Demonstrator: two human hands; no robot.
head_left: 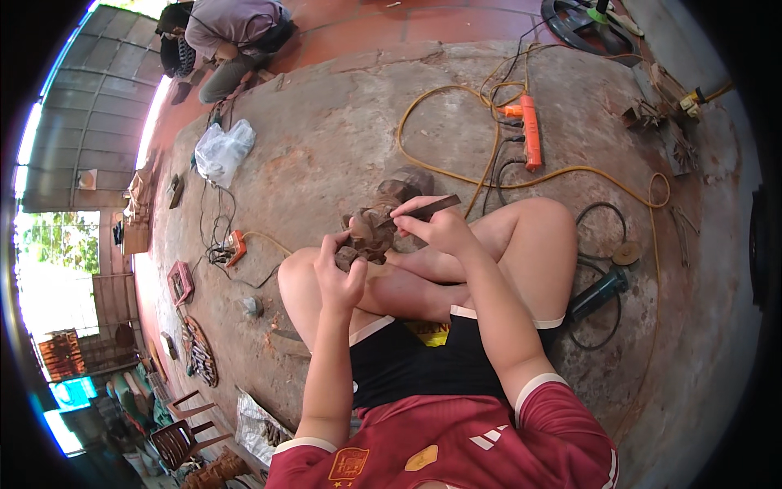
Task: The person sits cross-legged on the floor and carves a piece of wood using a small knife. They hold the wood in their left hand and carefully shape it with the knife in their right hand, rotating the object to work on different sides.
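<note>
A brown carved wooden piece (pixel 372 233) with curled, rounded shapes rests by my crossed legs. The fingers of my left hand (pixel 340 265) are closed around its near left side. My right hand (pixel 440 226) grips a dark, flat, stick-like tool (pixel 436 206). Its tip points left at the carving; whether it touches the wood I cannot tell. Just beyond the carving is a rounded brown object (pixel 414 177), partly hidden.
An orange power strip (pixel 531 134) with yellow and black cords lies ahead to the right. Beside my right thigh is a green power tool (pixel 599 295). A white plastic bag (pixel 224 152) sits ahead left, and another person (pixel 236 37) crouches at the far left.
</note>
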